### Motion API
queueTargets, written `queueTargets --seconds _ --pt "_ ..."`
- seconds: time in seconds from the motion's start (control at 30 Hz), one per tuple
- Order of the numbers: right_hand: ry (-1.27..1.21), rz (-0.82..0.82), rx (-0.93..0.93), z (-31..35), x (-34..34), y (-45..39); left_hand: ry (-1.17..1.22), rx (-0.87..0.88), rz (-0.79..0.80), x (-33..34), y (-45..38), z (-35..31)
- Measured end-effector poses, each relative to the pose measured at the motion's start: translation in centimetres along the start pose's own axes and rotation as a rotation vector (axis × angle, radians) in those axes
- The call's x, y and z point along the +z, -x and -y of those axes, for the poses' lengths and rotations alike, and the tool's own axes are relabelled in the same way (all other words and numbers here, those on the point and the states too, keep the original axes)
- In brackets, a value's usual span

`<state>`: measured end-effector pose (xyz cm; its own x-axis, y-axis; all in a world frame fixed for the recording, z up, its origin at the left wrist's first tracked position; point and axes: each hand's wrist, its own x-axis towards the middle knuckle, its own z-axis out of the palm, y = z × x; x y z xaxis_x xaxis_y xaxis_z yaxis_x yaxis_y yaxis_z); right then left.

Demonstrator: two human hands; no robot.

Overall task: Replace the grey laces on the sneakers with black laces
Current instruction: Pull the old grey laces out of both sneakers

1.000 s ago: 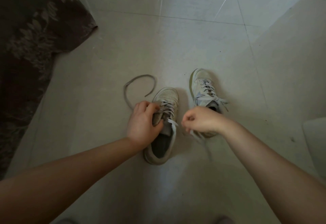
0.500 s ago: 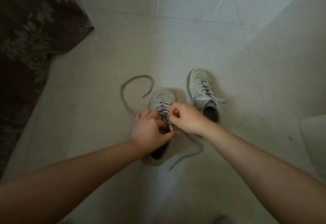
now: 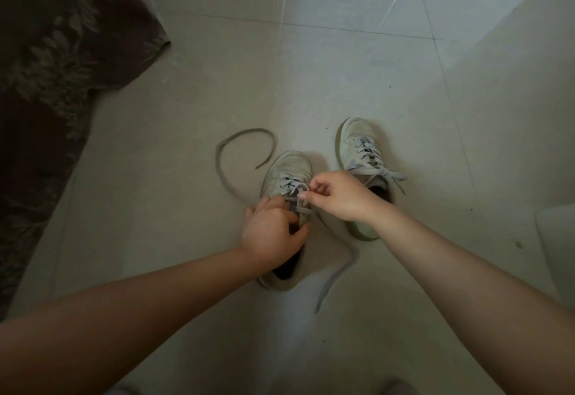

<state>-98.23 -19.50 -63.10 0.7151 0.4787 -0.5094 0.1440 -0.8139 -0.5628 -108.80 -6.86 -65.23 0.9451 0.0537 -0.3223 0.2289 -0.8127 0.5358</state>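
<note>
From my remote station I can read no text, brand, number or sign anywhere in this view. The two pale sneakers (image 3: 287, 170) on the tiled floor (image 3: 217, 83) show no legible logo or label, and the dark patterned rug (image 3: 56, 52) at the left carries only a leaf motif, no lettering.
</note>
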Motion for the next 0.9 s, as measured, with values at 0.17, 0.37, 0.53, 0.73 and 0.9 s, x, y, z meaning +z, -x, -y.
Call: queueTargets --seconds 0.17,0.37,0.53,0.73,0.9 --pt "0.132 0.213 0.041 1.3 -0.7 0.0 0.004 -0.011 -0.047 0.4 0.2 0.0" --pt "0.531 -0.014 -0.064 2.4 -4.2 -0.6 0.023 0.0 -0.064 0.8 0.6 0.0" --pt "0.15 0.029 0.153 1.6 -1.0 0.1 0.041 0.009 -0.046 0.8 0.5 0.1" --pt "-0.09 0.063 0.143 0.5 0.8 0.5 0.062 0.015 -0.055 0.8 0.6 0.3" --pt "-0.293 -0.248 0.115 -0.3 -2.0 -0.2 0.091 0.001 -0.076 1.0 0.3 0.5"
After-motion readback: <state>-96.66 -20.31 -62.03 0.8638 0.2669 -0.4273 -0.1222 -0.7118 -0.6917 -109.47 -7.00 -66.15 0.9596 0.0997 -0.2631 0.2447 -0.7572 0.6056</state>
